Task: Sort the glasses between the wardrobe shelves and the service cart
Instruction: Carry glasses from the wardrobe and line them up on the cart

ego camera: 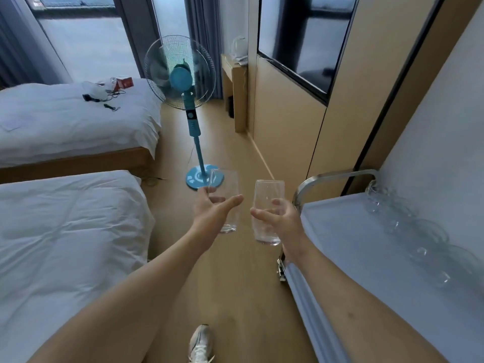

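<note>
Both arms are out front over the wooden floor (235, 284), a tall clear glass in each hand. The left hand (209, 210) wraps its fingers (231, 201) round the left glass (225, 189), held upright. The right hand (280, 218) curls round the right glass (267, 205), also upright, just beside the service cart (340, 221). More glasses (408, 231) sit in a row on the cart's top, along the wall side. A blue fan (183, 74) stands ahead, beds (65, 231) on the left
</note>
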Demonstrator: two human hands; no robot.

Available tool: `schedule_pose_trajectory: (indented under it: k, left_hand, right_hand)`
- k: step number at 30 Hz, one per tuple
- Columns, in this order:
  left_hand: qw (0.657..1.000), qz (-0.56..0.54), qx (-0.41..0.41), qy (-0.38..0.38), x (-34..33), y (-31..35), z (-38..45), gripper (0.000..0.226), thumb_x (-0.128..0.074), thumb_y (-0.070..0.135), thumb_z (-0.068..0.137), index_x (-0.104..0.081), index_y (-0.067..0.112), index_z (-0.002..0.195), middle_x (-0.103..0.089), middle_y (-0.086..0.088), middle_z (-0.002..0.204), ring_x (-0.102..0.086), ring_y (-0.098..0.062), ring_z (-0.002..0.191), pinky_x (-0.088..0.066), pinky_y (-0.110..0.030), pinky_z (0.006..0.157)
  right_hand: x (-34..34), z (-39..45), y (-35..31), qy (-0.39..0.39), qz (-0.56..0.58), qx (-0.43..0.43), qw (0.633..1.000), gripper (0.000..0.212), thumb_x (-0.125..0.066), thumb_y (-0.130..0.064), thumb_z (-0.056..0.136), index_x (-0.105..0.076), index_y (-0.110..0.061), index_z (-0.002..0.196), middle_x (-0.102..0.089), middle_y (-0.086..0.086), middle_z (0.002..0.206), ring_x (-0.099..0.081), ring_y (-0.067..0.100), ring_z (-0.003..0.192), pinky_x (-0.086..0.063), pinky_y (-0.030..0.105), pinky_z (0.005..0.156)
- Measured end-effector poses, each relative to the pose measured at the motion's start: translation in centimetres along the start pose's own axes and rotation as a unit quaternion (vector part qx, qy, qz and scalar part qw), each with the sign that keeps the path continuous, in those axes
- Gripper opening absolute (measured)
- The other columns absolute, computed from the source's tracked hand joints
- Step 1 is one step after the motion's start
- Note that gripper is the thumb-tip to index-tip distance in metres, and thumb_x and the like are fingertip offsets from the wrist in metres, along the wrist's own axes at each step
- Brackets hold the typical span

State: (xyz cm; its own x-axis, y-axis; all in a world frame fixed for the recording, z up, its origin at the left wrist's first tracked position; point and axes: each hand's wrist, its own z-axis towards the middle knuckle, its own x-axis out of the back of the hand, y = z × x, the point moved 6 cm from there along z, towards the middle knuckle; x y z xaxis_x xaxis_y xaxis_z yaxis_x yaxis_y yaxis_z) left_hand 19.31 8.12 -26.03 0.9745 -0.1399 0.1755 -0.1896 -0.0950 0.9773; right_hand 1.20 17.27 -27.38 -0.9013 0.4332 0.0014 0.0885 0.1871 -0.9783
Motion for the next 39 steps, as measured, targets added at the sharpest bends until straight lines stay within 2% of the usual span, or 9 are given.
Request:
schedule_pose_trajectory:
  k: [5,10,15,21,26,30,33,36,39]
  left_hand:
    - [0.997,0.014,0.018,-0.074,-1.4,-1.2,8.2,0.088,-0.09,0.058,0.054,-0.048,0.028,0.125,-0.068,-0.002,0.112,-0.069,-0.016,0.101,-0.059,-0.048,0.086]
    - [0.986,0.041,0.045,-0.153,-3.9,-2.9,13.9,0.076,-0.09,0.061,0.051,-0.048,0.041,0.111,-0.068,0.002,0.109,-0.07,-0.012,0.095,-0.058,-0.027,0.056]
    - [0.968,0.058,0.08,-0.233,-8.0,-5.4,16.2,0.078,-0.09,0.056,0.051,-0.049,0.036,0.113,-0.067,-0.001,0.108,-0.07,-0.011,0.091,-0.052,-0.019,0.047]
    - [0.94,0.091,0.105,-0.311,-13.9,-8.1,14.8,0.077,-0.09,0.057,0.048,-0.049,0.037,0.11,-0.067,0.003,0.103,-0.071,-0.014,0.083,-0.057,-0.03,0.053]
    - [0.922,0.118,0.112,-0.352,-18.0,-9.3,12.1,0.07,-0.092,0.055,0.048,-0.048,0.04,0.101,-0.067,0.004,0.105,-0.071,-0.005,0.078,-0.054,-0.022,0.046]
    - [0.902,0.165,0.113,-0.383,-20.5,-10.4,9.7,0.064,-0.094,0.055,0.051,-0.05,0.038,0.094,-0.063,0.004,0.105,-0.07,-0.02,0.082,-0.057,-0.034,0.047]
    - [0.891,0.19,0.121,-0.394,-21.3,-11.6,7.6,0.067,-0.093,0.053,0.052,-0.05,0.03,0.098,-0.061,0.001,0.105,-0.069,-0.025,0.086,-0.058,-0.038,0.048]
    - [0.878,0.198,0.125,-0.418,-21.9,-12.6,5.8,0.068,-0.091,0.053,0.052,-0.051,0.028,0.102,-0.062,-0.001,0.104,-0.07,-0.02,0.084,-0.056,-0.031,0.046]
    - [0.867,0.208,0.115,-0.438,-22.5,-13.1,5.4,0.073,-0.089,0.053,0.052,-0.052,0.025,0.107,-0.061,-0.001,0.105,-0.068,-0.016,0.086,-0.052,-0.022,0.044]
  right_hand:
    - [-2.0,5.5,1.2,0.064,0.023,-0.029,0.997,0.097,-0.093,-0.044,0.058,-0.047,-0.015,0.138,-0.068,0.008,0.118,-0.068,0.026,0.105,-0.056,0.033,0.074]
    - [-2.4,9.4,3.5,0.15,0.032,-0.069,0.986,0.103,-0.092,-0.047,0.052,-0.047,-0.013,0.138,-0.067,0.008,0.117,-0.068,0.024,0.106,-0.06,0.042,0.085]
    - [-0.8,9.5,6.9,0.234,0.057,-0.112,0.964,0.102,-0.093,-0.052,0.048,-0.048,-0.019,0.134,-0.069,0.004,0.113,-0.069,0.016,0.101,-0.055,0.033,0.078]
    - [2.7,7.0,11.1,0.318,0.098,-0.16,0.93,0.086,-0.097,-0.05,0.055,-0.049,-0.029,0.124,-0.07,-0.003,0.108,-0.07,0.0,0.086,-0.05,0.023,0.069]
    - [6.0,4.4,13.9,0.366,0.148,-0.186,0.9,0.091,-0.097,-0.044,0.054,-0.049,-0.024,0.129,-0.067,0.002,0.111,-0.071,0.024,0.097,-0.059,0.053,0.086]
    - [7.7,2.0,16.1,0.4,0.177,-0.195,0.878,0.088,-0.097,-0.04,0.06,-0.048,-0.023,0.131,-0.066,0.001,0.111,-0.071,0.021,0.096,-0.058,0.039,0.079]
    - [7.7,0.3,17.6,0.405,0.208,-0.219,0.863,0.085,-0.097,-0.036,0.061,-0.048,-0.027,0.129,-0.065,0.003,0.114,-0.07,0.025,0.098,-0.062,0.047,0.066]
    - [7.8,-1.1,18.3,0.419,0.23,-0.228,0.849,0.089,-0.099,-0.038,0.056,-0.049,-0.031,0.129,-0.064,0.002,0.113,-0.069,0.025,0.096,-0.058,0.038,0.052]
    - [8.1,-2.0,19.0,0.434,0.229,-0.231,0.84,0.09,-0.1,-0.04,0.052,-0.05,-0.032,0.126,-0.063,0.002,0.113,-0.07,0.021,0.095,-0.057,0.035,0.051]
